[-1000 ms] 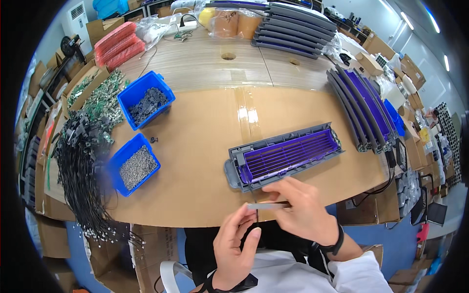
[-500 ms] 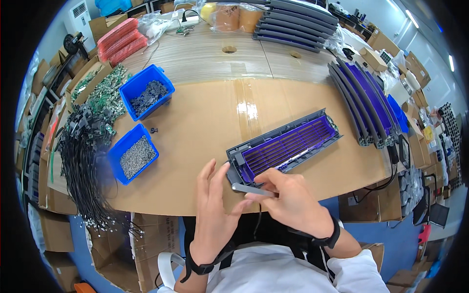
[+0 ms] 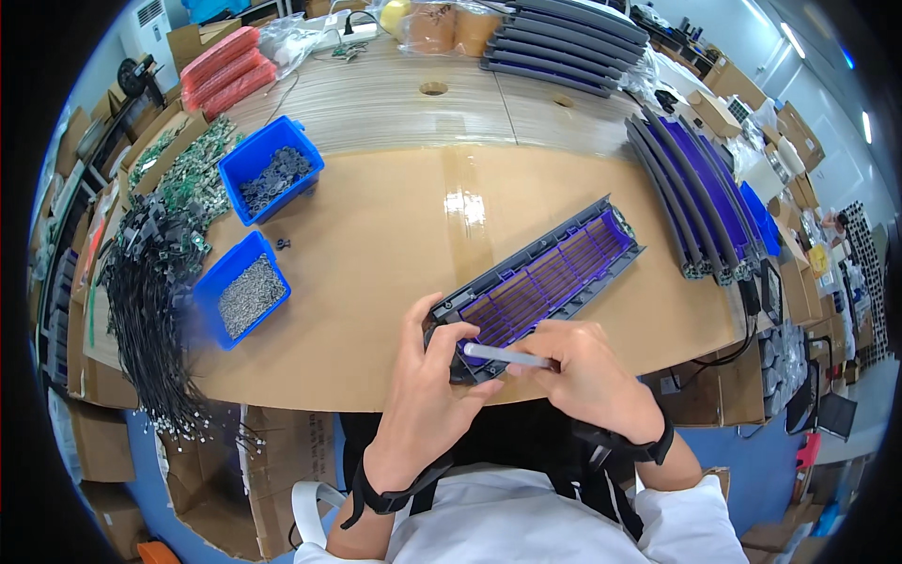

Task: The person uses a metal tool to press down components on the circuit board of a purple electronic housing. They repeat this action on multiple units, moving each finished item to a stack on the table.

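Note:
A long dark grey plastic housing with a purple slatted grille (image 3: 536, 282) inside lies slantwise on the cardboard sheet, its near left end toward me. My left hand (image 3: 418, 395) is closed around that near end, fingers over its edge and thumb beside it. In my right hand (image 3: 597, 381) a slim silver-grey metal tool (image 3: 503, 355) is pinched, its rounded end pointing left over the housing's near end. Whether it is a pair of tweezers I cannot tell. My fingers and the tool partly hide the spot beneath.
At left stand a blue bin of dark grey clips (image 3: 272, 179) and a blue bin of screws (image 3: 252, 296). Beside them lie black cables (image 3: 146, 310) and green circuit boards (image 3: 202, 169). Similar housings (image 3: 700, 197) are stacked at right, with more (image 3: 564, 47) at the back.
My left hand, previously spread beside the housing, has moved right and taken hold of its near end. The housing has turned slightly, its far end swinging away from me. The tool stays in my right hand.

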The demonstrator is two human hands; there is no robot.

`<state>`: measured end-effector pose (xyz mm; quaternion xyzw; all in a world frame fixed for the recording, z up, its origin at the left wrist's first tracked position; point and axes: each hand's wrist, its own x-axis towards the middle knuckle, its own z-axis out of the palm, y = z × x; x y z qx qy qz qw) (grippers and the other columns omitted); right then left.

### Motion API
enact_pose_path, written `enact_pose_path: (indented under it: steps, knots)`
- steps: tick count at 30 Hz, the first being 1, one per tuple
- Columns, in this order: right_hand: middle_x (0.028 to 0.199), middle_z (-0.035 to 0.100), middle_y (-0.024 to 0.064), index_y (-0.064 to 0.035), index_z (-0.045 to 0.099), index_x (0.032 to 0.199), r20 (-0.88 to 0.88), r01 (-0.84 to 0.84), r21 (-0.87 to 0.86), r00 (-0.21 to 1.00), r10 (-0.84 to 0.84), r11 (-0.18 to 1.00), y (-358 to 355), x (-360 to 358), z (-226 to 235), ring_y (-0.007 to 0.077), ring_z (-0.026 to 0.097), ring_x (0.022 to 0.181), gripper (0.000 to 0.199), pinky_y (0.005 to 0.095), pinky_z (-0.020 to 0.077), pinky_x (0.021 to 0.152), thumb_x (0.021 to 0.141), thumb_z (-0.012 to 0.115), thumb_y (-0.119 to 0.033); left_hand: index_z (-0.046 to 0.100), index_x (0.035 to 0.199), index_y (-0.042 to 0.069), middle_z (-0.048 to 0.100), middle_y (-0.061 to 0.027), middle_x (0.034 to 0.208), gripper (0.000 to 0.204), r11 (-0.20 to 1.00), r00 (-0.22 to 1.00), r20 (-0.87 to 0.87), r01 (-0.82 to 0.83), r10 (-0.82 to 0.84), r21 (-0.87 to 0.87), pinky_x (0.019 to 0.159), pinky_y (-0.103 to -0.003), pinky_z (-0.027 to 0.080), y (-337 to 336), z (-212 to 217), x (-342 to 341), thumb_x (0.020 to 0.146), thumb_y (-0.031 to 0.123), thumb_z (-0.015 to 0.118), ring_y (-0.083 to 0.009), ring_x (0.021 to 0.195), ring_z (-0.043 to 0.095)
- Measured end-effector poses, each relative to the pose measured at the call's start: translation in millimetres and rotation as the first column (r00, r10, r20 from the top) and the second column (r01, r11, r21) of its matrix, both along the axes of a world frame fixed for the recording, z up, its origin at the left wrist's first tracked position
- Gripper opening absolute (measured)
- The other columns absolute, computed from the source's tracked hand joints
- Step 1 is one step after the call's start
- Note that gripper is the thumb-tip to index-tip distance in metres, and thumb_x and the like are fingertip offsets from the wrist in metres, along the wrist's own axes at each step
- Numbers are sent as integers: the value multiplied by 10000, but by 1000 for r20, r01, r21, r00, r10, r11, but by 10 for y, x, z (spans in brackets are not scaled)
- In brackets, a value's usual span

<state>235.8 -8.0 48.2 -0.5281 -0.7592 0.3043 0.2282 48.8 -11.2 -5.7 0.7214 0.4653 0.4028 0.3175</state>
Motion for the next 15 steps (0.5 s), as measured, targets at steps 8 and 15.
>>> enact_pose_path:
  steps: [8, 15]
  knots:
    - [794, 632, 194, -4, 727, 875, 160, -148, 18, 977, 144, 989, 110, 30, -45, 392, 634, 771, 132, 465, 489, 649, 746, 702, -19, 625, 968, 44, 359, -219, 1388, 380, 989, 998, -18, 65, -63, 134, 945, -472, 486, 44, -91, -10, 660, 31, 848, -433, 1229, 479]
    - [799, 636, 201, 19, 714, 827, 223, -263, 56, 944, 245, 963, 217, 65, 5, 400, 639, 762, 128, 472, 493, 645, 705, 674, 21, 642, 913, 47, 360, -221, 1372, 321, 985, 993, -74, 100, -91, 143, 973, -478, 470, 67, -76, -56, 664, 45, 846, -437, 1246, 463]
